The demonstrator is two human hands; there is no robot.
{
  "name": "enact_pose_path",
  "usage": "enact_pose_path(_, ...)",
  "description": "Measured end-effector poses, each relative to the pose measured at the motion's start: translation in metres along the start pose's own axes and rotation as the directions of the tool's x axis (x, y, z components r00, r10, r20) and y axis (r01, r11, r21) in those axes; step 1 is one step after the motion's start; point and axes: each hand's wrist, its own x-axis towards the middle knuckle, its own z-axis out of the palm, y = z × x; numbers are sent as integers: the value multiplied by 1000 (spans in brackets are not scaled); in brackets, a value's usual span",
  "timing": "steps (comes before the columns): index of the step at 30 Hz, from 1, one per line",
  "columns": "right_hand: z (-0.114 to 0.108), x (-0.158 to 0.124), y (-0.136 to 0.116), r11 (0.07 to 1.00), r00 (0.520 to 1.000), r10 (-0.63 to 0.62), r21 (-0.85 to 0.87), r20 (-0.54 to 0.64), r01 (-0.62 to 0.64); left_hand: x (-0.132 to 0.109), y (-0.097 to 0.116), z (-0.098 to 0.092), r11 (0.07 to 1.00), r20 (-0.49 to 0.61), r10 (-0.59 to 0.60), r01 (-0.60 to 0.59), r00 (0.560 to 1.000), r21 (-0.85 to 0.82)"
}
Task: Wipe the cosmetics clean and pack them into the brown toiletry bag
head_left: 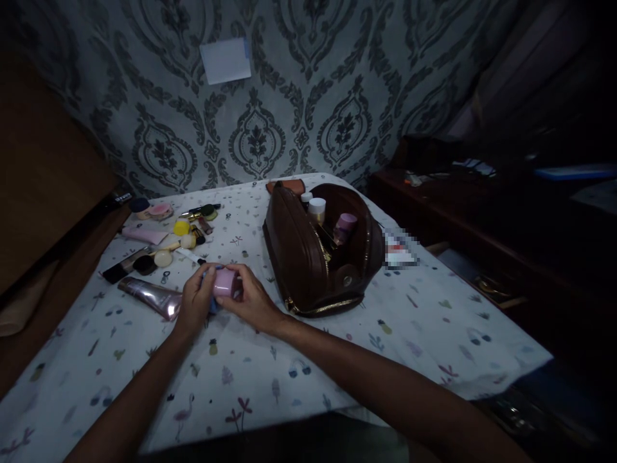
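Between my two hands is a small shiny pink jar (224, 283). My right hand (249, 297) grips it from the right with thumb and fingers. My left hand (195, 299) is closed at its left side, pressing a bit of blue cloth (213, 307) against it; most of the cloth is hidden. Right of my hands stands a brown toiletry bag (299, 251), unzipped. Inside it a white-capped bottle (317, 209) and a pink-capped bottle (345, 226) stick up. Just left of my left hand lies a silvery-pink tube (149, 297).
Cosmetics are scattered at the table's left: a pale pink tube (144, 235), a yellow-lidded pot (181, 227), a dark brush (120, 267) and several small items. An orange-brown case (294, 186) lies behind the bag. A dark cabinet (434, 206) stands at right, a brown board (53, 148) at left.
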Motion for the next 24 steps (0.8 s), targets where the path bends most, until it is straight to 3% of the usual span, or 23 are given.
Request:
enact_pose_path(9,-6,0,-5,990,991,122,61,61,-125,-2,5,-1,997,-4,17,-16,1000,76)
enact_pose_path(14,-7,0,-9,961,957,254,77,138,-266,-4,8,-1,997,11,36,-37,999,63)
enact_pose_path(18,-9,1,-12,946,940,291,91,177,-310,-2,4,-2,1000,7,-2,2,1000,28)
enact_pose_path(21,-8,1,-11,960,953,255,79,162,-270,1,0,-4,999,-16,-30,31,999,26)
enact_pose_path(24,-4,0,-7,991,990,134,-9,33,-133,3,0,-4,999,-17,-35,36,999,33)
